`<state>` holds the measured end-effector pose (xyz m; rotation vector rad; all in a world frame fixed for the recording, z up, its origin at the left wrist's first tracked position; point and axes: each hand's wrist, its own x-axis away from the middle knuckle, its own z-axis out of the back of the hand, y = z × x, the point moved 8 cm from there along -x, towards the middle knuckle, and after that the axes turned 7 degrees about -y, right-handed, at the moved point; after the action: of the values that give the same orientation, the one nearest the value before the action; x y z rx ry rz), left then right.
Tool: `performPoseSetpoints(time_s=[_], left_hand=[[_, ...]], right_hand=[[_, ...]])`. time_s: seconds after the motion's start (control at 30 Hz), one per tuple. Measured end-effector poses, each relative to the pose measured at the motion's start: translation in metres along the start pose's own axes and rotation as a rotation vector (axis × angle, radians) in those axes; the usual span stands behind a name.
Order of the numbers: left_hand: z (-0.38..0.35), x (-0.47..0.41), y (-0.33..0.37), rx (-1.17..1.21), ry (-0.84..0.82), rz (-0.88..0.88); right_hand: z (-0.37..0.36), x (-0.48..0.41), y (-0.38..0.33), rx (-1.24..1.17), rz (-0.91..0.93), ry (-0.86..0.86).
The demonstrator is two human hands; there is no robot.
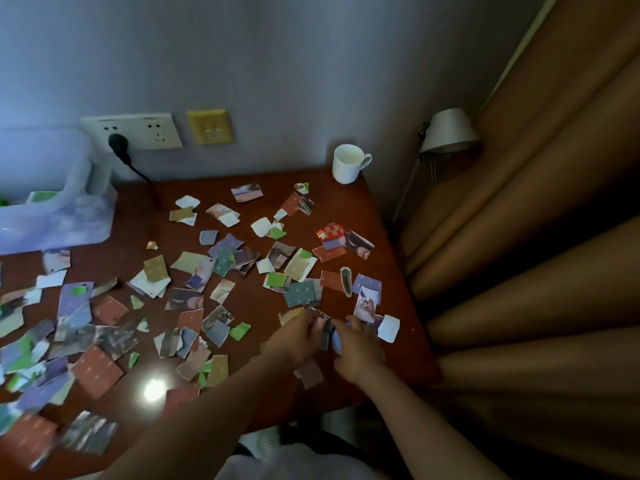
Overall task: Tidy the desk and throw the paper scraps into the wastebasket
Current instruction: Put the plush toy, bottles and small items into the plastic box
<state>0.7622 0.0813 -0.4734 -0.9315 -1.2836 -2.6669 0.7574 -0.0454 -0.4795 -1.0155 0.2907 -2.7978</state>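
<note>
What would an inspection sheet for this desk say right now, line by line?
Surface: reddish-brown desk, glossy, with a light glare near the front.
Job's things: paper scraps scattered over most of the desk; wastebasket not seen.
Clutter: white mug at the back right corner; translucent plastic bag at the left.
Hands: left hand and right hand meet over scraps near the front right; their grip is too blurred to tell.
Cables: black plug in the wall socket, its cable running down to the desk's back edge.
Surroundings: grey wall, lamp and tan curtain at the right.
</note>
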Motion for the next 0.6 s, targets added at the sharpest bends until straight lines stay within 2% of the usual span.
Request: performPoseSetpoints(time_s=[0.13, 0.3, 0.47, 0.6], left_hand=[[0.002, -0.007, 0.001, -0.001, 0.025, 0.038], [0.019, -0.009, 0.008, 0.002, 0.107, 0.074], [0.066, 0.006, 0.002, 0.124, 0.343, 0.109], [0.112, 0.032, -0.014, 0.180, 0.522, 0.137]], right_hand=[[0.007, -0.004, 0.001, 0.008, 0.088, -0.002], [0.040, -0.011, -0.013, -0.123, 0.120, 0.007], [0.068, -0.027, -0.053, -0.392, 0.173, -0.019], [0.081, -0.036, -0.092, -0.466, 0.237, -0.011]])
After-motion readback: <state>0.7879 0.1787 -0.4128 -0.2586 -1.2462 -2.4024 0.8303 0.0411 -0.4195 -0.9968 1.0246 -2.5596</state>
